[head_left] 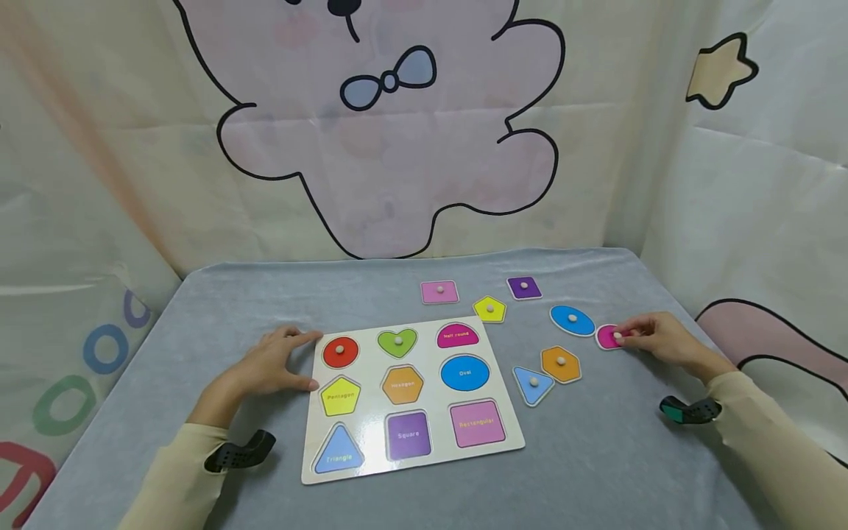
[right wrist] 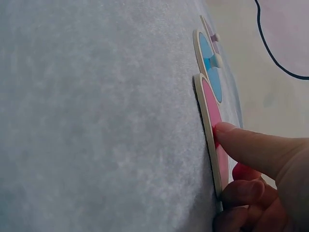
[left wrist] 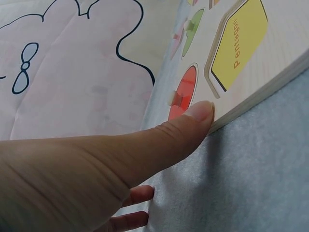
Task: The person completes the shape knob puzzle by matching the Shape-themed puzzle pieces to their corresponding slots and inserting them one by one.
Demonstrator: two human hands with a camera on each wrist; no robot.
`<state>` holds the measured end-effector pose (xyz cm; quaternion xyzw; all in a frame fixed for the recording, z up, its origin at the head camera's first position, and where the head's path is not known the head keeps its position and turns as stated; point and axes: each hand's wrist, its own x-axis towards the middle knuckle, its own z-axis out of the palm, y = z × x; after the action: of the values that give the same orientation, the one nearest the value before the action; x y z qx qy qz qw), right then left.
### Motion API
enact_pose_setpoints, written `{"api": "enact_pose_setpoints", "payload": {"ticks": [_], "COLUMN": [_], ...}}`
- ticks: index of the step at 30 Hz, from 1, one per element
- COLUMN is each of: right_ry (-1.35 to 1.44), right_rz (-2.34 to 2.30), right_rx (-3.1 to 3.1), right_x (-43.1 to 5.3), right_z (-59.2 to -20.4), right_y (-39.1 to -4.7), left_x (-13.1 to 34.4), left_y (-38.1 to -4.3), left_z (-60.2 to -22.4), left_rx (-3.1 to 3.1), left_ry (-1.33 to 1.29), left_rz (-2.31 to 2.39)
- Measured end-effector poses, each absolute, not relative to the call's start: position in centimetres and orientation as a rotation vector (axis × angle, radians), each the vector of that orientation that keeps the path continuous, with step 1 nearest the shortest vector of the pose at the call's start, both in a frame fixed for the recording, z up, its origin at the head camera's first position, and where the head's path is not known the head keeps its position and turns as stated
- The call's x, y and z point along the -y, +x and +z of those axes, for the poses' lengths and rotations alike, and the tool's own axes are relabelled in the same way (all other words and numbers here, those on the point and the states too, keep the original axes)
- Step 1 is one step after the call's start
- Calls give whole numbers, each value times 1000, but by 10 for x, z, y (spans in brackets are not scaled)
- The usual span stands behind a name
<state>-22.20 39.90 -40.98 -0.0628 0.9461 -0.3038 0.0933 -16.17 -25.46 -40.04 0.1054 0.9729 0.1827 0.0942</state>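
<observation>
A white wooden shape puzzle board (head_left: 371, 408) lies on the cloth, with a red circle piece (head_left: 341, 352) and a green heart piece (head_left: 397, 342) in its top row. Its other recesses show printed labels such as Pentagon and Square. My left hand (head_left: 268, 361) touches the board's upper left edge with spread thumb and index finger; in the left wrist view the thumb (left wrist: 193, 121) presses the edge. At the right, my right hand (head_left: 662, 342) pinches the knob of a pink half-round piece (right wrist: 212, 108), which lies beside the blue oval piece (head_left: 573, 321).
Around the board's right side lie a blue triangle piece (head_left: 533, 386), an orange hexagon piece (head_left: 561, 365) and a yellow pentagon piece (head_left: 489, 310). Farther back are a pink rectangle piece (head_left: 439, 292) and a purple square piece (head_left: 525, 288). Printed curtains (head_left: 397, 147) stand behind the cloth-covered table (head_left: 252, 294).
</observation>
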Motion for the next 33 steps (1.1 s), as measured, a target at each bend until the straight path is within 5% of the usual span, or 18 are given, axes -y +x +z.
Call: {"api": "enact_pose_setpoints", "payload": {"ticks": [33], "right_ry": [-426], "right_rz": [-995], "right_rx": [-2800], "right_x": [-354], "right_z": [-374], "right_y": [-220], "left_x": [253], "left_y": [-158], "left_z": [-398], "left_rx": [-2870], "left_ry": [303], "left_rz": [595]}}
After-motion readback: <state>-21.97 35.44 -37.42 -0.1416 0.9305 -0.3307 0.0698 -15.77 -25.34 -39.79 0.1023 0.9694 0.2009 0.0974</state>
